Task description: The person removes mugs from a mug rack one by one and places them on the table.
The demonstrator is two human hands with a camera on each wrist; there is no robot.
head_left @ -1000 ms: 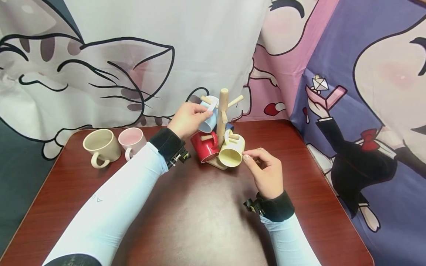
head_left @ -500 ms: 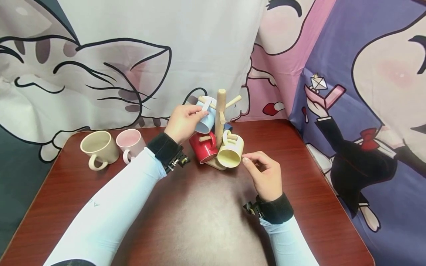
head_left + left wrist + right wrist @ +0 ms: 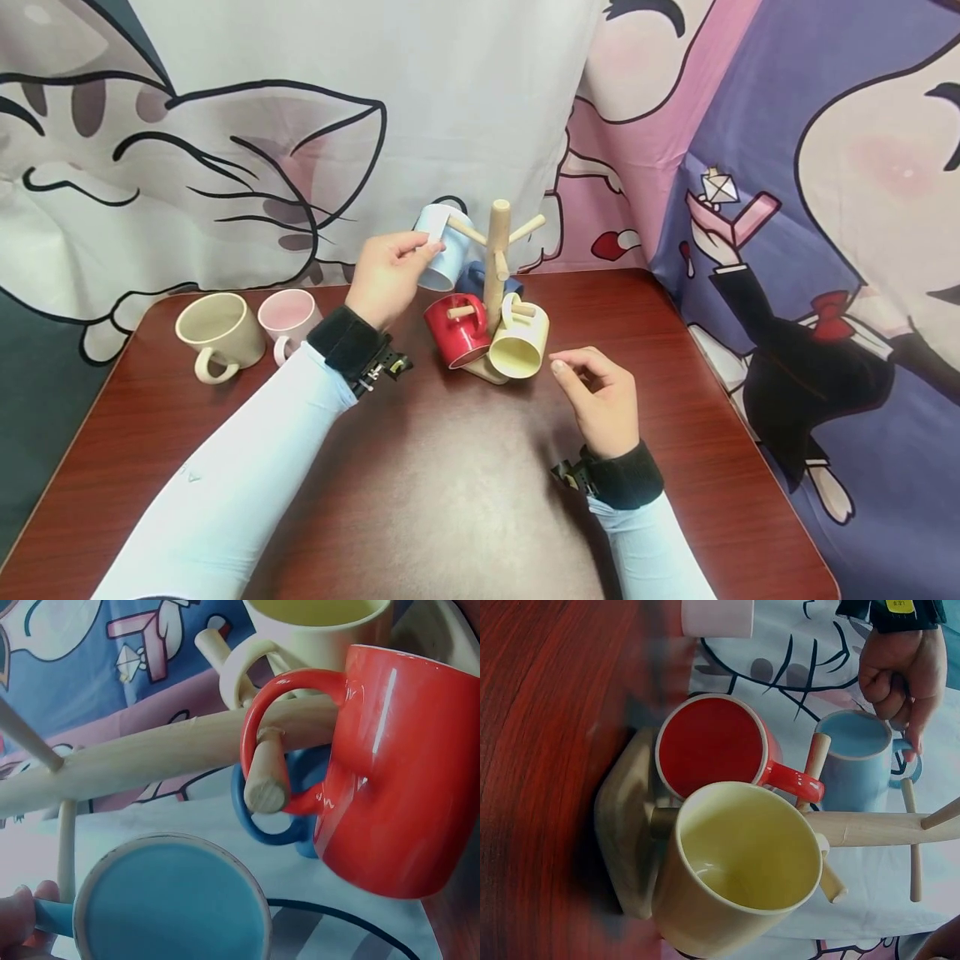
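My left hand (image 3: 390,275) pinches the handle of a light blue mug (image 3: 452,254), tilted beside an upper peg of the wooden mug tree (image 3: 497,275). In the right wrist view the peg's tip lies close to that handle; whether it is still inside the loop I cannot tell. A red mug (image 3: 450,333) and a pale yellow mug (image 3: 529,332) hang by their handles on lower pegs, mouths tipped down. Behind the trunk, a dark blue mug (image 3: 271,834) is mostly hidden. Loosely curled, my right hand (image 3: 603,404) hovers just right of the yellow mug, holding nothing.
On the table's left side stand a beige mug (image 3: 228,329) and a pink mug (image 3: 288,315), both upright. The reddish-brown table (image 3: 450,492) ends at a printed cloth backdrop (image 3: 480,108) close behind the mug tree.
The left hand has drawn the light blue mug leftward along the upper peg, away from the trunk, uncovering more of the dark blue mug. The right hand has shifted slightly away from the yellow mug.
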